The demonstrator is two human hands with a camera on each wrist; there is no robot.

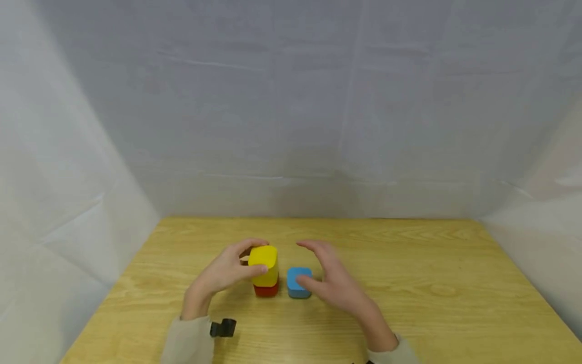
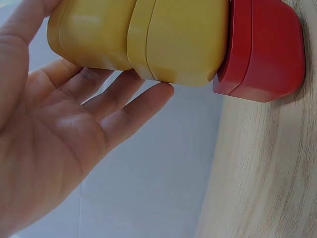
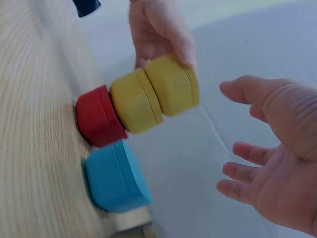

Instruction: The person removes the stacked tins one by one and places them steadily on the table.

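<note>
A yellow block (image 1: 263, 262) stands on a red block (image 1: 266, 290) at the middle of the wooden table (image 1: 418, 283). My left hand (image 1: 254, 258) grips the yellow block, thumb on its near face and fingers curled over its far side. The left wrist view shows the yellow block (image 2: 148, 39) against my fingers (image 2: 124, 104), sitting on the red block (image 2: 262, 54). A blue block (image 1: 293, 289) lies just right of the red one. My right hand (image 1: 318, 268) hovers open over it, fingers spread; in the right wrist view the hand (image 3: 257, 148) is apart from the blue block (image 3: 116, 178).
White cloth (image 1: 291, 126) walls the table at the back and on both sides. A small black wrist mount (image 1: 223, 327) sits on my left sleeve. Bare wood stretches to the right and toward the near edge.
</note>
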